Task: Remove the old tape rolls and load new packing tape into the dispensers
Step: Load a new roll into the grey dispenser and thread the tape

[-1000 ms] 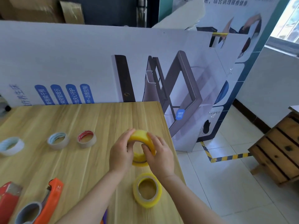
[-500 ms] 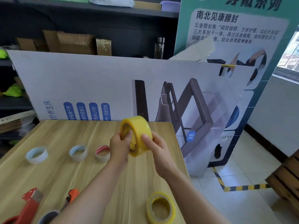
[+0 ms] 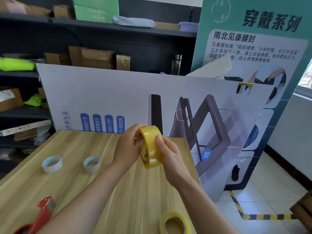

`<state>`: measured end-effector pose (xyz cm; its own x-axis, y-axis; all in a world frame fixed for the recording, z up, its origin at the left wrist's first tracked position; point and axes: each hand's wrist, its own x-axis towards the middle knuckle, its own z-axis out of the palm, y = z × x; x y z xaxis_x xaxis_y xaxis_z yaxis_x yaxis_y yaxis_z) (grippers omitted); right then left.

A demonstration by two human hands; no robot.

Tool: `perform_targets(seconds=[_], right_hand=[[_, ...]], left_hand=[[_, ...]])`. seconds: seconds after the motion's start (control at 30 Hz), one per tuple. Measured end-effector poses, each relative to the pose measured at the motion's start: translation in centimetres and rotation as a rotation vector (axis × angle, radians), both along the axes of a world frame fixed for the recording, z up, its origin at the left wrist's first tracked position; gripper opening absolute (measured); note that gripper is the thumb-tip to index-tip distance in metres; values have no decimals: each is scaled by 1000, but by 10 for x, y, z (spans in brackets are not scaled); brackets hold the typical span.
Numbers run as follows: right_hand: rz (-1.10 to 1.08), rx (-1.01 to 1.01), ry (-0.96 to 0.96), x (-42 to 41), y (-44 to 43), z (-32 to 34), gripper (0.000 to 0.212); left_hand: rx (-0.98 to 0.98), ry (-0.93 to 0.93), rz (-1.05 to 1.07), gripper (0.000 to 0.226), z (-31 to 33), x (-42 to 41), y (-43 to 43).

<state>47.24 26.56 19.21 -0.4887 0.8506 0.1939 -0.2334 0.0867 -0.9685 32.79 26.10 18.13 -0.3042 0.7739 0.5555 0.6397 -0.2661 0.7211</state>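
Bright, even daylight fills the scene, strongest at the right edge where a window (image 3: 306, 80) is washed out to near white. The pale floor (image 3: 270, 179) reflects it softly. The dark shelves (image 3: 135, 39) at the back stay dim. Shadows on the bench (image 3: 70, 149) are faint and soft. The wide-angle lens bows straight lines toward the edges. The whole picture is slightly soft, with mild blur at the left margin.
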Motion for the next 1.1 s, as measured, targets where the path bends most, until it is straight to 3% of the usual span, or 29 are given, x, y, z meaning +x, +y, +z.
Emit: perform_targets(seconds=[0.17,0.33,0.4,0.5,0.57,0.63,0.9,1.1], right_hand=[[100,41,54,2,-7,14,24],[153,89,41,4,-12,20,38],[160,78,51,4,-12,19,35],[172,32,81,3,-16,17,30],[190,10,94,2,-19,16,30],[208,6,86,1,-21,15,31],[342,9,35,-10,-36,2,38],[401,-11,-6,-34,-56,-5,35]], left_hand=[[-96,-276,-99,16,6,6,-6],[-270,-514,-149,7,12,6,-6],[-274,-455,-149,13,18,8,-12],[-71,-99,-55,36,25,9,-27],[62,87,13,37,26,3,-34],[82,143,46,34,27,-2,-41],[-182,-287,45,20,14,-18,-72],[-299,-396,81,27,1,-37,-102]])
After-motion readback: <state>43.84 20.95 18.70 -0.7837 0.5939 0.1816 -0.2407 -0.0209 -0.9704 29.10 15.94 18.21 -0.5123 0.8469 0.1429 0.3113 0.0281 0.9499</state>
